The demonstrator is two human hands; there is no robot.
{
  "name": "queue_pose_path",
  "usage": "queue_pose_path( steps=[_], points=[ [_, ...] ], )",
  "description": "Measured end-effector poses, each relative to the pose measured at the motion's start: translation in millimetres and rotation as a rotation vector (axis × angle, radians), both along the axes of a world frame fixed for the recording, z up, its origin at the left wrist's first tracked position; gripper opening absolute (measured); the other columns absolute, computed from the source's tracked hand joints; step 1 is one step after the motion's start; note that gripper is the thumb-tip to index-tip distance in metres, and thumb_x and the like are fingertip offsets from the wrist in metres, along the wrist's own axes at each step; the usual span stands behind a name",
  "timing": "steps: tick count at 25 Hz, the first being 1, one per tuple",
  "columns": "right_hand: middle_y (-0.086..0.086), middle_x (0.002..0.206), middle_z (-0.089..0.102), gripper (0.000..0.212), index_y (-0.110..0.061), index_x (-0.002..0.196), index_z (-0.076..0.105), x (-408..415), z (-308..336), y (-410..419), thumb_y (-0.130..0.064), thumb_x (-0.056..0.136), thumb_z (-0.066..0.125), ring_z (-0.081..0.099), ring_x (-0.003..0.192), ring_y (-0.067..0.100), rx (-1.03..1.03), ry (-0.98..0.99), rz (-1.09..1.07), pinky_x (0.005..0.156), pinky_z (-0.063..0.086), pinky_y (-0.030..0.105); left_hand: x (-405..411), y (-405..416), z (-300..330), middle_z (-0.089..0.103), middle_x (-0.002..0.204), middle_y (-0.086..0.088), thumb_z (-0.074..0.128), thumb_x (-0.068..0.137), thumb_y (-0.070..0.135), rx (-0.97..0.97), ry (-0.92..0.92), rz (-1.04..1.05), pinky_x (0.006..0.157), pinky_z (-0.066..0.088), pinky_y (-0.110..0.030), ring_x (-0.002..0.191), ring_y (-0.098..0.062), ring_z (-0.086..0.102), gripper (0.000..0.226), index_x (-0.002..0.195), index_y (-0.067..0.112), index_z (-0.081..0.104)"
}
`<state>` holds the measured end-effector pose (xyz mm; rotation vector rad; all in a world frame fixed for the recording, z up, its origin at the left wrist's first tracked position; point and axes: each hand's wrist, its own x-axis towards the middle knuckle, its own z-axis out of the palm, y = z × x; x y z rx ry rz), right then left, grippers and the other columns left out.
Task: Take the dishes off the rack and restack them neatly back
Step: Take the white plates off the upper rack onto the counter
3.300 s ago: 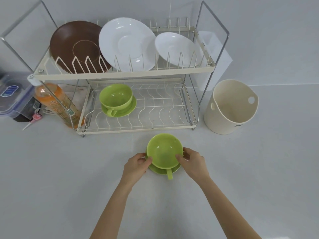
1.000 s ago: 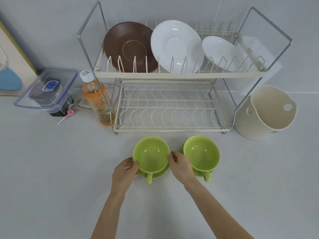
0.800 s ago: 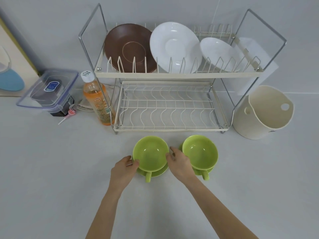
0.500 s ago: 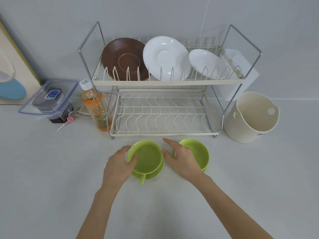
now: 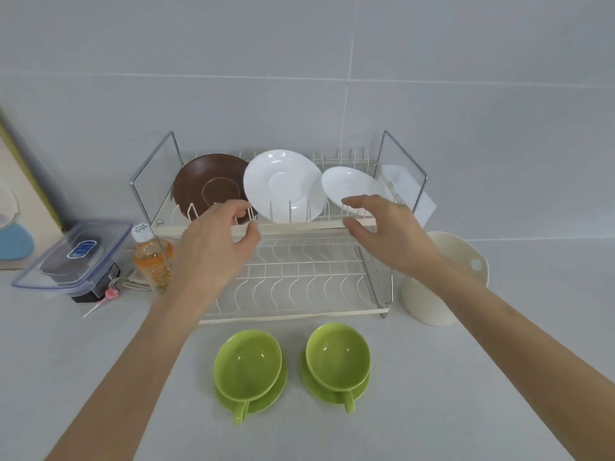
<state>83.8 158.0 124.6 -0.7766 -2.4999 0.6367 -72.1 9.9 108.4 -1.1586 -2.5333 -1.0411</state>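
Observation:
A two-tier wire dish rack (image 5: 299, 304) stands against the wall. Its top tier holds a brown plate (image 5: 209, 188), a large white plate (image 5: 283, 184) and a small white plate (image 5: 352, 186), all on edge. The lower tier is bare. Two green cups on green saucers, one on the left (image 5: 248, 364) and one on the right (image 5: 337, 357), sit on the counter in front of the rack. My left hand (image 5: 216, 241) and my right hand (image 5: 389, 231) are raised in front of the top tier, fingers apart, holding nothing, on either side of the large white plate.
A cream bucket (image 5: 446, 281) stands right of the rack. An orange drink bottle (image 5: 153, 257), a clear lidded container (image 5: 73, 257) and a pink-tipped stick (image 5: 103, 299) lie to the left. A board (image 5: 20, 207) leans at the far left.
Both hands let go of the left green cup and rose to the rack's top tier. Earlier, the second cup and saucer came off the lower tier onto the counter. The camera tilted up.

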Motion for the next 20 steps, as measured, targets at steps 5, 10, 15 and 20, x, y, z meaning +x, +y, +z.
queue_pose_path(
  steps=[5,10,15,20],
  points=[
    [0.005,0.139,0.05,0.041,-0.017,0.133,0.047,-27.6,26.0,63.9,-0.025,0.093,0.047,0.044,0.129,0.022,0.049,-0.094,-0.021,0.102,0.034,0.029,-45.3,46.9,22.2,0.06,0.124,-0.011,0.051,0.086,0.026,-0.051,-0.007,-0.006,0.094,0.047,-0.044,0.108,-0.03,0.059,0.042,0.125,0.01,0.051],
    [0.013,0.142,0.045,0.05,-0.013,0.138,0.039,-78.6,14.7,133.0,-0.03,0.092,0.049,0.039,0.133,0.028,0.046,-0.302,-0.007,0.108,0.03,0.035,-81.9,84.2,17.1,0.054,0.131,-0.014,0.051,0.087,0.028,-0.227,-0.152,0.047,0.099,0.041,-0.04,0.118,-0.031,0.053,0.054,0.135,0.006,0.039],
    [0.012,0.134,0.053,0.049,-0.008,0.135,0.043,-114.2,-5.2,168.2,-0.029,0.091,0.052,0.043,0.128,0.027,-0.109,-0.337,-0.07,0.105,0.032,0.031,-102.7,103.7,2.6,0.06,0.121,-0.017,0.054,0.087,0.028,-0.275,-0.294,0.088,0.092,0.047,-0.04,0.111,-0.033,0.056,0.049,0.127,0.001,0.044],
    [0.019,0.128,0.052,0.043,-0.012,0.124,0.057,-126.5,-19.0,183.2,-0.024,0.083,0.061,0.044,0.124,0.032,-0.101,-0.341,-0.113,0.105,0.035,0.035,-112.0,115.1,2.1,0.057,0.102,-0.012,0.051,0.088,0.011,-0.161,-0.563,0.041,0.045,0.052,-0.018,0.097,-0.031,0.061,0.026,0.111,-0.001,0.056]
  ],
)
